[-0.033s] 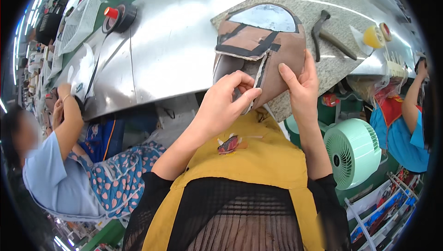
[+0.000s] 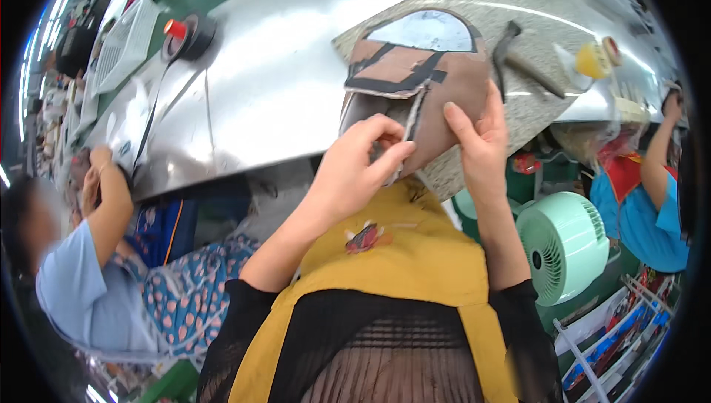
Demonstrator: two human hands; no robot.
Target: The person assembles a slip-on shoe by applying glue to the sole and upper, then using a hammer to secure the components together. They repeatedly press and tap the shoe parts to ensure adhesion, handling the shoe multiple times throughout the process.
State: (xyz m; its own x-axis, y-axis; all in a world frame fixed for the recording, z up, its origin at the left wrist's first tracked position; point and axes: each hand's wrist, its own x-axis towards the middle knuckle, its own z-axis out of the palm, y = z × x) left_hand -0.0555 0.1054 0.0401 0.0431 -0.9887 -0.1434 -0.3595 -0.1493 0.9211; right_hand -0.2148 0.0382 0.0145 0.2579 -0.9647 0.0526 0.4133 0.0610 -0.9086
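Note:
An unfinished brown bag [image 2: 444,103] with a rounded top, black strips and a shiny pale window panel is held at the edge of the work table. Its front gapes open at the lower left, beside a pale-edged dark strip. At that opening, my left hand [image 2: 366,155] has thumb and forefinger pinched near the strip's edge, the other fingers curled partly inside. My right hand [image 2: 481,132] grips the bag's right side, thumb on the front and fingers behind it. The bag's back and the left fingertips are hidden.
A hammer [image 2: 529,70] lies on a speckled stone slab [image 2: 533,3] right of the bag. Beyond it is a yellow tape roll [image 2: 592,61]. A black tape reel [image 2: 196,36] sits on the metal table [image 2: 259,70]. A green fan [image 2: 563,247] stands at right. Co-workers sit on both sides.
The whole view has shifted slightly and blurred a little. Both hands keep the same hold on the bag.

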